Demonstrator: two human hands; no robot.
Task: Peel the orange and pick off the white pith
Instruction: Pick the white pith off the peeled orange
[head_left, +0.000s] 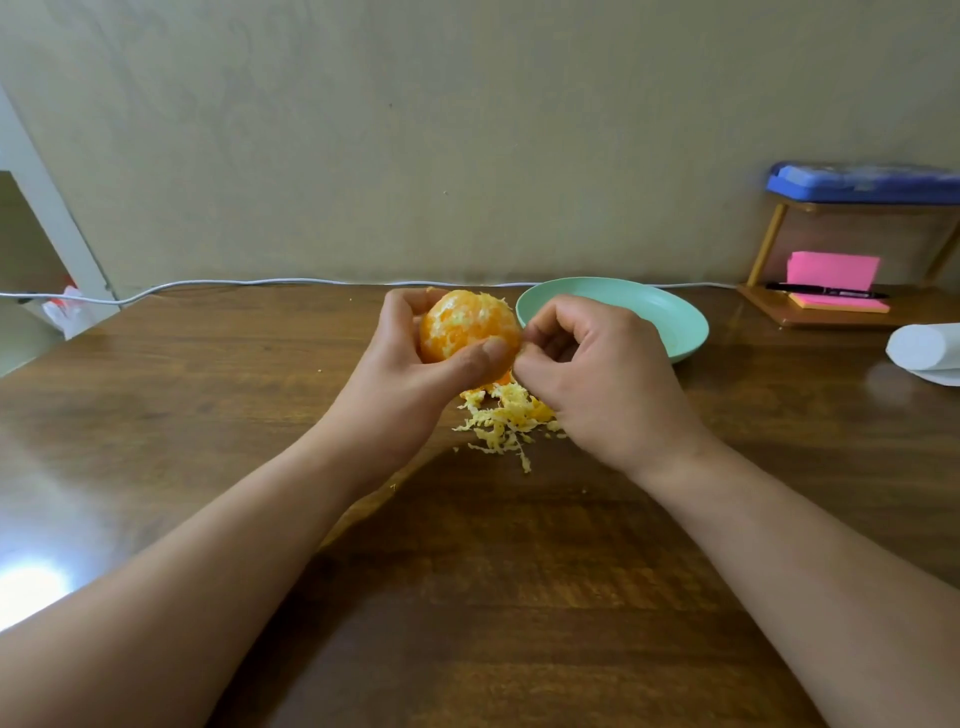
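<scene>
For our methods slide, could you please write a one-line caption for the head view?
The left hand holds a peeled orange above a pith pile while the right hand pinches at its side.

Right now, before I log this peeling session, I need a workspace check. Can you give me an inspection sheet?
Surface: glossy brown wooden table, light glare at the left.
Job's things: round peeled orange, white pith patches remaining; pale pile of pith and peel scraps on the table below the hands; mint-green round plate behind.
Clutter: white paper roll at the right edge.
Grippers: left hand grips the orange; right hand pinches at its right side with curled fingers.
Cables: thin white cable along the table's far edge.
Surroundings: beige wall; small wooden shelf with blue flat case, pink sticky notes, black pen.
</scene>
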